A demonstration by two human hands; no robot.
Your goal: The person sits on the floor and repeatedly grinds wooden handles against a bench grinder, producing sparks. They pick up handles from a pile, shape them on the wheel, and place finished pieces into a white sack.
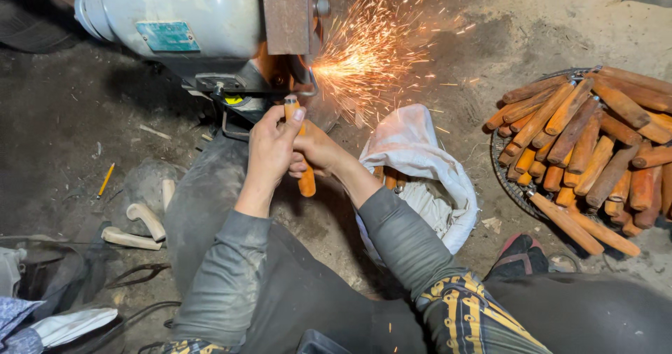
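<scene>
Holding the handle [305, 159] firmly, both hands, left [271, 151] and right [320, 150], clamp it; beyond the grip, sparks [364, 46] fly at the grinder [210, 25]. It seems stiff, light.

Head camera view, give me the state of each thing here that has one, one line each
Bench grinder: running, throwing sparks.
Orange-handled tool: upright, tip pressed at the grinder.
Left hand: gripping the tool's handle.
Right hand: gripping the handle too.
White sack: open, handles inside.
Wire basket: piled with orange handles.
</scene>
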